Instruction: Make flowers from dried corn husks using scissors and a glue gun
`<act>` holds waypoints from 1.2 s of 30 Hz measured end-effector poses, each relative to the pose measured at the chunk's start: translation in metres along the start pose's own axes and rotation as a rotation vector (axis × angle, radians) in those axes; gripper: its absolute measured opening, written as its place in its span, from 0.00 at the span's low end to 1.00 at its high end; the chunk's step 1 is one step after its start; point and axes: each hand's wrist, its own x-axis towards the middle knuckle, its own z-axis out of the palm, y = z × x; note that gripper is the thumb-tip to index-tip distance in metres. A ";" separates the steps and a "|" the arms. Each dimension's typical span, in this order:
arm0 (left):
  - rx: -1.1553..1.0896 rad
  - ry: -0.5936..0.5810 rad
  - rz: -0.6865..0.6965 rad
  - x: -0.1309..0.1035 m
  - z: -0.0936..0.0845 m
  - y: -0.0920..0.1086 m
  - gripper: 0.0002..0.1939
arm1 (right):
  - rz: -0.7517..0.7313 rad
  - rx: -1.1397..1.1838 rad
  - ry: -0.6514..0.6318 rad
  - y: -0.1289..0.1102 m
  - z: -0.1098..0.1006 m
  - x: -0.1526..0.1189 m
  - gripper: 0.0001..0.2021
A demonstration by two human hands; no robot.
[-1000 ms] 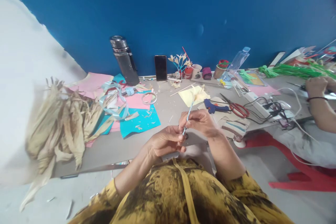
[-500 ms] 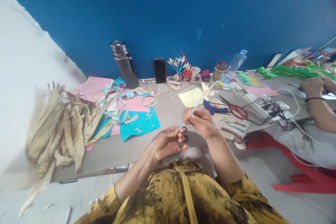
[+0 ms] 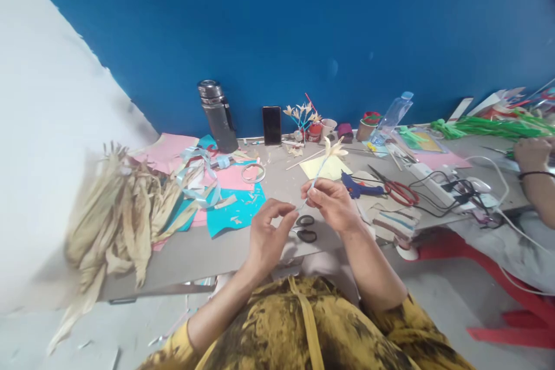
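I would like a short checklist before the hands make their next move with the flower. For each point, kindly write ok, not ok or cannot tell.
1. Stem supported: ok, the right hand pinches it.
2. Left hand gripping firmly: cannot tell; its fingertips are near the stem's lower end.
3. Flower head uncovered: ok, it stands above the right hand with its petals spread.
4. Space near the hands clear: not ok, in my judgement; black scissor handles lie close beside the left fingertips.
5. Blue glue gun cold: cannot tell; it lies on the table, untouched.

Left grip (image 3: 269, 236) and right grip (image 3: 335, 206) pinch close together.
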 end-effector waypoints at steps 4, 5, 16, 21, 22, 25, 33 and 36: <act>-0.071 -0.115 -0.109 0.004 0.004 0.001 0.08 | -0.039 -0.078 -0.008 -0.002 0.002 -0.001 0.11; -0.129 -0.159 -0.182 0.005 0.005 0.000 0.08 | -0.042 -0.091 -0.008 -0.002 0.002 -0.001 0.11; -0.754 -0.493 -0.685 0.013 0.008 -0.015 0.19 | 0.054 -0.042 -0.005 0.004 -0.006 0.006 0.14; -0.774 -0.393 -0.677 0.021 0.009 -0.014 0.14 | 0.086 -0.020 -0.023 0.007 -0.002 0.016 0.14; -0.802 -0.381 -0.685 0.022 0.011 -0.015 0.14 | 0.084 -0.010 -0.027 0.008 -0.001 0.017 0.14; -0.846 -0.322 -0.661 0.023 0.015 -0.020 0.14 | 0.093 0.014 -0.030 0.010 0.001 0.020 0.13; -0.647 -0.345 -0.654 0.012 0.005 -0.034 0.23 | 0.093 0.070 0.052 0.010 0.005 0.028 0.13; -0.526 -0.254 -0.613 0.009 -0.009 -0.035 0.20 | 0.069 0.079 0.064 0.007 0.010 0.032 0.13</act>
